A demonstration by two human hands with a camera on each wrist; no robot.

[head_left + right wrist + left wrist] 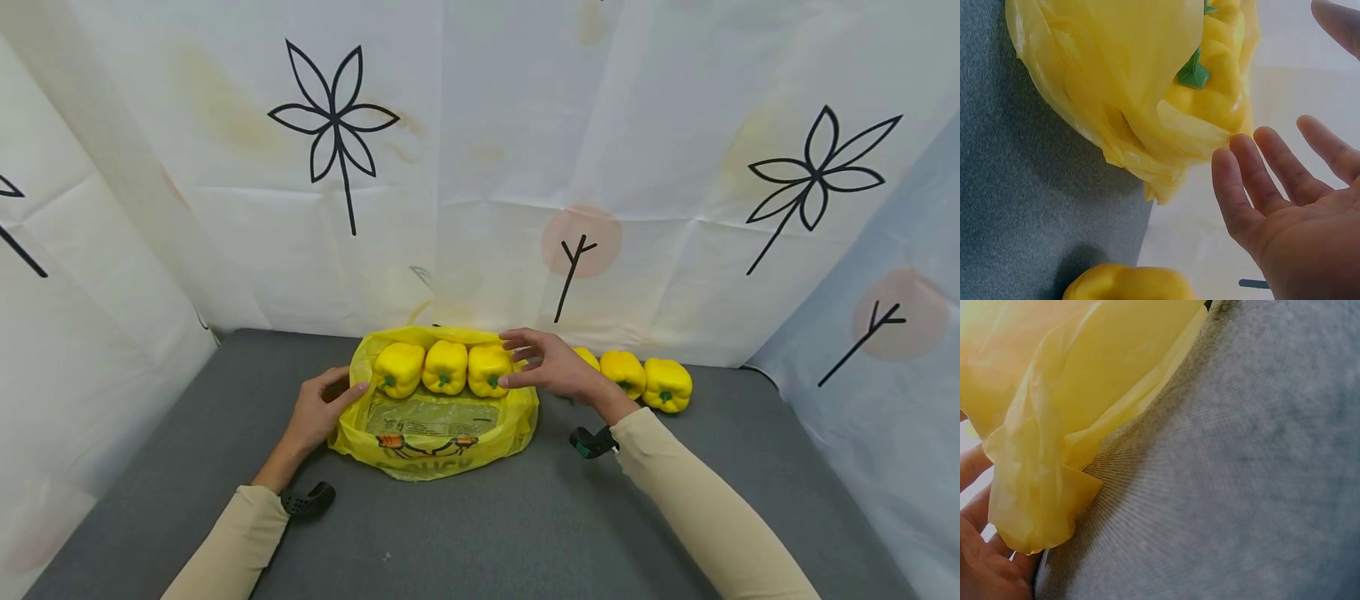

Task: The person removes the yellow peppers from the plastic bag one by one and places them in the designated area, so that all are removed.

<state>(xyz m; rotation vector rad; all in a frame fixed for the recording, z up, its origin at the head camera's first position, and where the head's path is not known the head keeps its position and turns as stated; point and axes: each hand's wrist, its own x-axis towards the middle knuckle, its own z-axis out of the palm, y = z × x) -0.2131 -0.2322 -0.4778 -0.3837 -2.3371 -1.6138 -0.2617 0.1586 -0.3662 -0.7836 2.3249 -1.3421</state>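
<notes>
One grey table (480, 542) spreads beneath and around the yellow bag (435, 468), which sits mouth upward. The bag's thin plastic looks like the weak point: were its rim to lose support, a slack wall might fold over the contents, and because the load lies toward its far side, a lift could tip it that way. At the bag's left rim, the left hand (317, 408) has its thumb over the edge and other fingers outside, seemingly pinching the plastic; how firmly, I cannot tell. By the bag's right rim, the right hand (555, 364) has its fingers straight and spread, gripping nothing; a fingertip snagging there could drag the wall inward. Inside the bag, three inner peppers (446, 365) sit in a row along its far side, and a tug on its floor might roll them nearward. Three outer peppers (622, 372) lie right of the bag, one partly hidden. Smallest, green stems (492, 382) face the bag's near side.
</notes>
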